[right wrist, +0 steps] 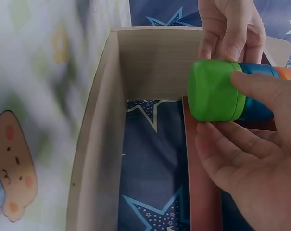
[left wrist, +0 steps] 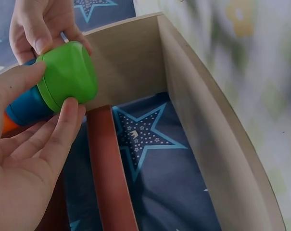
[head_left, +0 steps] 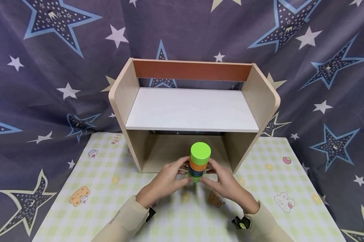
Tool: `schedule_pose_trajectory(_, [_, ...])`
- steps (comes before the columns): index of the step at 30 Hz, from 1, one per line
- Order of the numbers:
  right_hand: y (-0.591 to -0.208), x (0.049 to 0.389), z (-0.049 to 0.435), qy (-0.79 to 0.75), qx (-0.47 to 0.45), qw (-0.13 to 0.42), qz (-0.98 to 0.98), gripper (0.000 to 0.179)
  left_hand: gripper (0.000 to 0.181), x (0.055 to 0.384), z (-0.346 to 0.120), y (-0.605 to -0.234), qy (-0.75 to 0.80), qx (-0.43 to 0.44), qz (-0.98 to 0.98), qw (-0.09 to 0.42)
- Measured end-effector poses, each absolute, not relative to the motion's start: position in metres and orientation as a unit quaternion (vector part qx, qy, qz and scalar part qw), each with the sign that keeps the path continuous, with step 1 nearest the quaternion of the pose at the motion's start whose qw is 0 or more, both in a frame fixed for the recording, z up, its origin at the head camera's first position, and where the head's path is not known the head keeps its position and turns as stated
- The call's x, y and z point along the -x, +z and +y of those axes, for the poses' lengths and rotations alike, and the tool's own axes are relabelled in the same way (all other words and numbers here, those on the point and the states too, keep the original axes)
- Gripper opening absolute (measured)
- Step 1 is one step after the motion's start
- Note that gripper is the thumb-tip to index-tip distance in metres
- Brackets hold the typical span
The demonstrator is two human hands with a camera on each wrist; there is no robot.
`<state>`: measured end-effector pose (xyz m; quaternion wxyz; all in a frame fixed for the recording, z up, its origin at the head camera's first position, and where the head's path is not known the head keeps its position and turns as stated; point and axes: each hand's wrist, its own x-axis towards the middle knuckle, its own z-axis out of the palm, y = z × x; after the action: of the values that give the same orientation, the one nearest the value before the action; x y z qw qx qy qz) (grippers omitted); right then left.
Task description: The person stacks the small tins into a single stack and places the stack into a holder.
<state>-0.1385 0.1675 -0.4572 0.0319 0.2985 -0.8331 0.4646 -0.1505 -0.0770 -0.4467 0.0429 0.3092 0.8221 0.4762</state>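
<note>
Between both hands stands an upright stack of round plastic pieces (head_left: 200,153), bright green on top, then orange and dark blue, with green at the bottom. My left hand (head_left: 168,176) holds its left side, thumb toward the front and fingers around behind. From the right, my right hand (head_left: 225,179) grips the lower part in the same way. The left wrist view shows the stack's rounded green end (left wrist: 70,77) beside a blue band, with thumb and fingertips against them. In the right wrist view, fingers of both hands surround the green and blue pieces (right wrist: 215,91).
Just behind the hands stands a small wooden shelf unit (head_left: 192,109) with a white upper board and a reddish-brown back rail (head_left: 192,70). Under it lies a green checked tablecloth (head_left: 103,208) with cartoon prints. A dark star-patterned curtain (head_left: 176,30) hangs behind.
</note>
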Motion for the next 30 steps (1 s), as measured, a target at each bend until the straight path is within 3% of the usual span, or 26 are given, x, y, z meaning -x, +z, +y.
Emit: schedule_pose_trajectory(30, [-0.418,0.143,0.17,0.453,-0.322,0.059,-0.829,0.071,0.071,0.159,-0.082,-0.413,0.461,-0.343,0.818,-0.02])
